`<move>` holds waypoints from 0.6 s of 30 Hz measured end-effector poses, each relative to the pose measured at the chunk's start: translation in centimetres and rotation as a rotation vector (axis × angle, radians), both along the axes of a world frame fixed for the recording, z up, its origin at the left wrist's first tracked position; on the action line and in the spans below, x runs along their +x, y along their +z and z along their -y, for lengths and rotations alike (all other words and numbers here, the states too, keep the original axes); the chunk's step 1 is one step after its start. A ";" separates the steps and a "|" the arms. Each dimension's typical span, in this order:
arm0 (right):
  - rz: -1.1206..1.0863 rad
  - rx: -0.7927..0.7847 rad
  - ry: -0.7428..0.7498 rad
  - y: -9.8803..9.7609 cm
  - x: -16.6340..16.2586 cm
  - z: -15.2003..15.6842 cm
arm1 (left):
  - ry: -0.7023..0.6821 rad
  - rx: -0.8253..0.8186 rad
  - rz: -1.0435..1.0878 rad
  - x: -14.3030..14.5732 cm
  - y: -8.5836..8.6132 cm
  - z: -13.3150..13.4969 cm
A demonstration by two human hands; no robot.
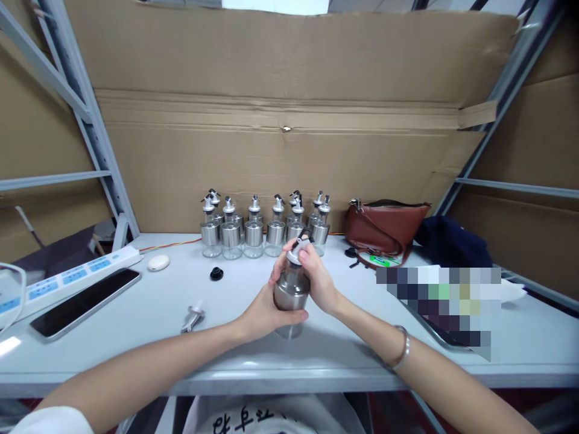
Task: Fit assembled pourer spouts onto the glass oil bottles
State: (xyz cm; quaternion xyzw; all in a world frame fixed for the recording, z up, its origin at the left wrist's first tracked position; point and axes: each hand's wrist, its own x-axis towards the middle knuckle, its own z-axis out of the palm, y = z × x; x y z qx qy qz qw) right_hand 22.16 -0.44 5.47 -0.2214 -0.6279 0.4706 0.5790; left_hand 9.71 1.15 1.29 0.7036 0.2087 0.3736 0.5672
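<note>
The bottle (292, 289) stands upright above the table (136, 343), near its front edge and straight ahead of the person, its long axis vertical. The left hand (262, 313) wraps the steel body from below and the left, grasping it. The right hand (316, 277) comes in from the right and closes its fingers on the spout cap (298, 247) at the top, so the two grips sit one above the other along that axis. Both hands touch the bottle; neither is nearer. Behind it a row of like bottles (265, 232) lines the cardboard wall. A loose spout (193, 316) and a black stopper (216, 274) lie to the left, a brown bag (384, 226) to the right.
</note>
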 end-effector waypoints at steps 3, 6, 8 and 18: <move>-0.042 0.014 -0.023 -0.3 -0.4 0.1 | -0.014 0.000 0.014 -0.1 -0.1 0.1; -0.052 0.036 -0.023 -0.5 -0.8 0.2 | -0.016 0.008 0.018 -0.4 0.0 0.3; -0.038 0.067 -0.052 -0.4 -1.0 0.4 | -0.015 0.019 0.009 -0.6 0.1 0.5; -0.029 0.311 -0.218 -0.3 -1.4 0.9 | 0.038 -0.010 -0.010 -0.7 0.1 1.2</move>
